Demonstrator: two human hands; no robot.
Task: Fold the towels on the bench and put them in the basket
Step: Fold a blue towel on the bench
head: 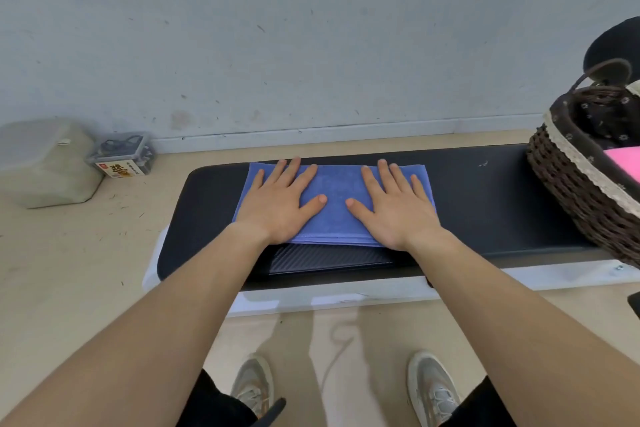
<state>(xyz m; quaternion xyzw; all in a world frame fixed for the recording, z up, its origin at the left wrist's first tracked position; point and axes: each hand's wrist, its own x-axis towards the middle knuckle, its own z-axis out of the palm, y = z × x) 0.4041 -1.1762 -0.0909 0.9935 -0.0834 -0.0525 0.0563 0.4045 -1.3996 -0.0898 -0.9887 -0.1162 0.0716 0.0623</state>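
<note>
A blue towel (334, 204) lies folded flat on the black padded bench (485, 204), near its left half. My left hand (282, 203) presses palm-down on the towel's left part, fingers spread. My right hand (393, 206) lies flat on its right part in the same way. Neither hand grips anything. A dark wicker basket (581, 184) with a lace-trimmed lining stands on the bench's right end, and a pink towel (625, 163) shows inside it at the frame's edge.
A grey wall runs behind the bench. On the floor at the left stand a pale plastic container (48, 163) and a small clear box (121, 156) with a label. My shoes (254, 385) are on the floor below the bench's white base (311, 302).
</note>
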